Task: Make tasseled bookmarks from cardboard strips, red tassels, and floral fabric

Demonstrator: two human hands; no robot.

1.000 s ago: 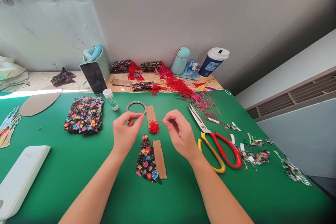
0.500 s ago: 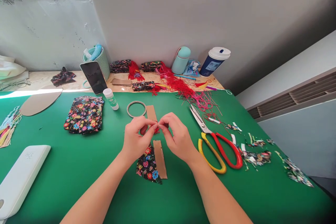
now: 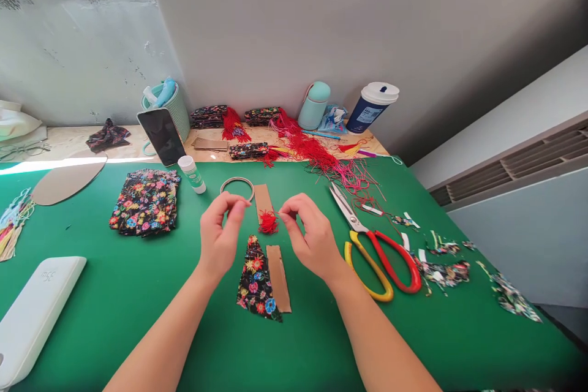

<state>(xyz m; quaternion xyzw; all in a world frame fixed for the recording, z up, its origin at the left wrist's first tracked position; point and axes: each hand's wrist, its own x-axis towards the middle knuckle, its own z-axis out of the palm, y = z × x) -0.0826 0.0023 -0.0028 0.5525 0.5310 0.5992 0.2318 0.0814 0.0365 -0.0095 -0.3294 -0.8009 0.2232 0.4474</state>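
A cardboard strip (image 3: 263,195) lies on the green tabletop between my hands, with a small bundle of red thread (image 3: 267,222) on its near end. My left hand (image 3: 217,236) is raised to the left of it, thumb and forefinger pinched, a tiny bit of red at the tips. To the right, my right hand (image 3: 310,236) is also pinched, and a fine strand shows at its fingertips. Both strands are too thin to follow. Nearer me lie a black floral fabric piece (image 3: 256,282) and a second cardboard strip (image 3: 278,278), side by side.
Large scissors (image 3: 362,226) with red and yellow handles lie right, near fabric scraps (image 3: 445,272). Leftward are a tape ring (image 3: 237,180), glue stick (image 3: 193,174), floral fabric stack (image 3: 146,202) and white power bank (image 3: 41,312). A phone (image 3: 162,136) and cup (image 3: 373,107) stand behind.
My hands, together at the fingertips before, have drawn apart, the left moving left and up. The red bundle and the top of the floral fabric are now uncovered.
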